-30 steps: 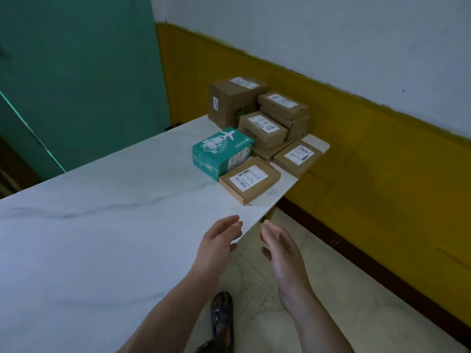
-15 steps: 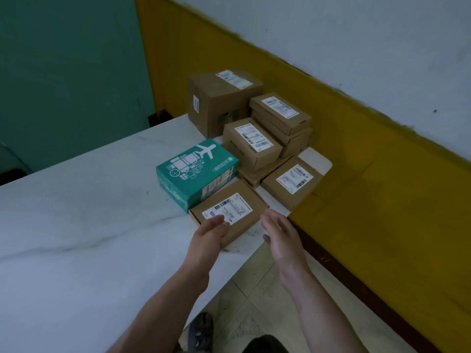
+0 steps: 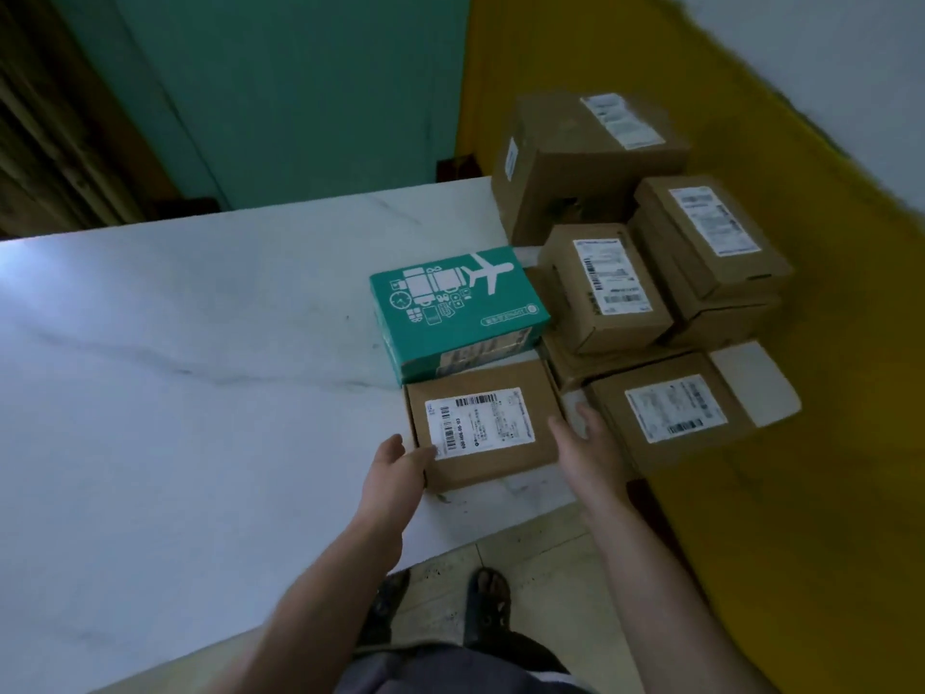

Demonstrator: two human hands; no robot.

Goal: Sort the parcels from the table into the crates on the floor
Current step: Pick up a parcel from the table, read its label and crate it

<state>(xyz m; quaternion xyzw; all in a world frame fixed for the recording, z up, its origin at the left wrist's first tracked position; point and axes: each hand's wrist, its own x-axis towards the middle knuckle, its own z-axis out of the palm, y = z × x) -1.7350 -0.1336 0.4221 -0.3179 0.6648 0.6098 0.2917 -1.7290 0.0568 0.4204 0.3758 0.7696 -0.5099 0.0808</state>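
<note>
A white marble-patterned table (image 3: 200, 368), veined in grey, is seen from above; its bare surface takes up the left and middle of the view. The parcels are gathered at its far right corner, close to the wall. Nearest the edge lies a flat brown parcel (image 3: 483, 428) with a white barcode label on top, just beside a teal box (image 3: 458, 303) printed with an aeroplane. The left hand (image 3: 395, 473) is laid on the near-left corner of the flat brown parcel; whether its fingers close round the edge cannot be told. The right hand (image 3: 585, 453) is set against the parcel's right side with fingers straight, so the two hands are held apart with the parcel between them. A second labelled flat parcel (image 3: 670, 413) overhangs the table's right edge. Behind these, small labelled boxes (image 3: 608, 288) are stacked before a large carton (image 3: 585, 162). The room is bounded by a teal wall (image 3: 300, 92) and a yellow wall band (image 3: 801, 493) under white paint. Pale floor tiles (image 3: 525, 558) and sandalled feet (image 3: 488, 598) are seen below the table edge.
</note>
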